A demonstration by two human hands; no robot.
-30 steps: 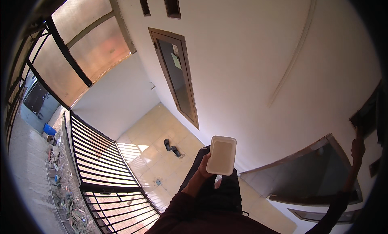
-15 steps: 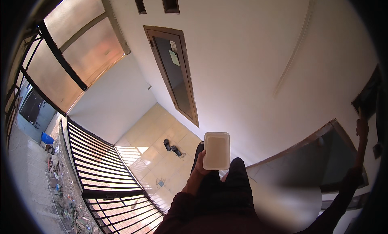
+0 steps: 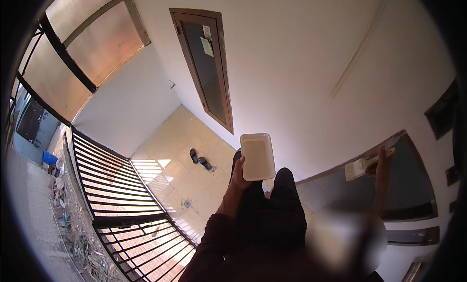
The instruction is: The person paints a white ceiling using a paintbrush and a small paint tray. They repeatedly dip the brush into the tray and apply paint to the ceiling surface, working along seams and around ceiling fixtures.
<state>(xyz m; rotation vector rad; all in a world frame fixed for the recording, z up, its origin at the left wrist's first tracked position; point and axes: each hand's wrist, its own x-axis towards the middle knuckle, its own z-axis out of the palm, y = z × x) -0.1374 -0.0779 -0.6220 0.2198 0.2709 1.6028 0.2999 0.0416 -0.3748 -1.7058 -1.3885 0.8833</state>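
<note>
In front of my dark-trousered legs, my left hand [image 3: 237, 177] grips the left side of a shallow white rectangular tray [image 3: 271, 158]. A smooth cream-coloured surface shows inside it; whether that is paint or the bare bottom I cannot tell. To the right, my right hand [image 3: 381, 174] is closed around the handle of a flat paintbrush [image 3: 357, 168]. Its pale bristles point left toward the tray, and its yellowish handle end sticks out past the hand. Brush and tray are well apart.
A white wall [image 3: 287, 77] rises ahead, with a brown-framed glass panel [image 3: 206, 68]. Lower right is a dark brown-framed pane [image 3: 408, 189]. Dark sandals [image 3: 199, 160] lie on the tiled floor [image 3: 182, 128]. A black barred gate [image 3: 112, 177] stands left. A blurred white rounded shape [image 3: 335, 238] is close by.
My right hand has come in from the far right edge toward the middle, and the paintbrush now shows in it. The tray, still in my left hand, appears slightly higher as the view shifted.
</note>
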